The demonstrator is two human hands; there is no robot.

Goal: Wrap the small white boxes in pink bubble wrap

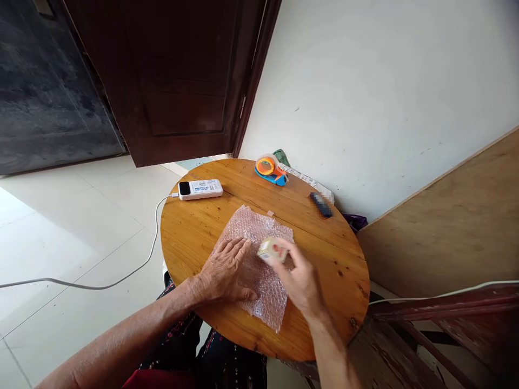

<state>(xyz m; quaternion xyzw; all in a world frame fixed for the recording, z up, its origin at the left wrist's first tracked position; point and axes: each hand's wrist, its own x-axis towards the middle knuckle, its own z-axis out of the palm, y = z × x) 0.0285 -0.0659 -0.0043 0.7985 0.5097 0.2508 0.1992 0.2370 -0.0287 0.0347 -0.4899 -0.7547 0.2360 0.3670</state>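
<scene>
A sheet of bubble wrap [265,292] lies spread on the round wooden table in front of me. My left hand [229,270] rests flat on its left side, fingers stretched out. Just above the sheet, my right hand [298,270] grips a small pale box [271,249] with red marks between thumb and fingers. The box is tilted and a little blurred, and its right part is hidden behind my fingers.
A white power bank [200,189] with a cable plugged in lies at the table's [190,237] left back. An orange and blue tape dispenser [271,169] stands at the back edge. A dark blurred-out object [321,205] lies at the right back, near the wall.
</scene>
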